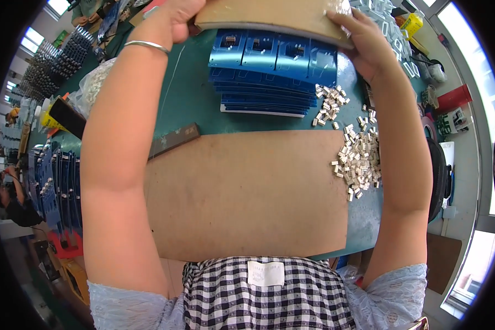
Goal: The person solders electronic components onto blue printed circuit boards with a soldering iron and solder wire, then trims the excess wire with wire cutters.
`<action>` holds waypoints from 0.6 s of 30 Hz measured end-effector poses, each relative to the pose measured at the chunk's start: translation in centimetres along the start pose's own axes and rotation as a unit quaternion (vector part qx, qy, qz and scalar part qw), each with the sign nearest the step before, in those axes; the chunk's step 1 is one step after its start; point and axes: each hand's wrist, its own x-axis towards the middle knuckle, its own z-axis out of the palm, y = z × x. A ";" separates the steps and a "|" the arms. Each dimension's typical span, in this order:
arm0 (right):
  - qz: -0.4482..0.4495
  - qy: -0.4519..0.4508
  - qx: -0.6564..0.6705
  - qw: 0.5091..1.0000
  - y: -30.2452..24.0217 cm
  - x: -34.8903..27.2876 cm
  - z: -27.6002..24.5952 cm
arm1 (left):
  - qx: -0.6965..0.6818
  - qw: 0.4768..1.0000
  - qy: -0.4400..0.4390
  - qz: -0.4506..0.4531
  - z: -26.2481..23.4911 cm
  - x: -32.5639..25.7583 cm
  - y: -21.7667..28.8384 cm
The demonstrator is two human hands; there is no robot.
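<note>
Across the green bench (187, 77), a brown sheet (247, 192), likely shielding the work surface. Beyond it, a tan panel (269, 12), gripped at both ends, probably for level support. Blue circuit-board stack (264, 61) just on its near side; contact unclear. Left hand (183, 17) closed on panel's left corner, right hand (367, 44) clamping its right; panel spans between. Small metal components (360, 160) heaped right, likely for easy reach.

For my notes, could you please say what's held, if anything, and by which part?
A tan board: the right hand grips its right end, the left hand its left.
</note>
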 end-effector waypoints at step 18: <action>-0.113 -0.205 0.083 0.969 -5.9 -18.1 17.2 | -0.328 0.873 -0.231 0.277 -5.2 -28.2 -8.4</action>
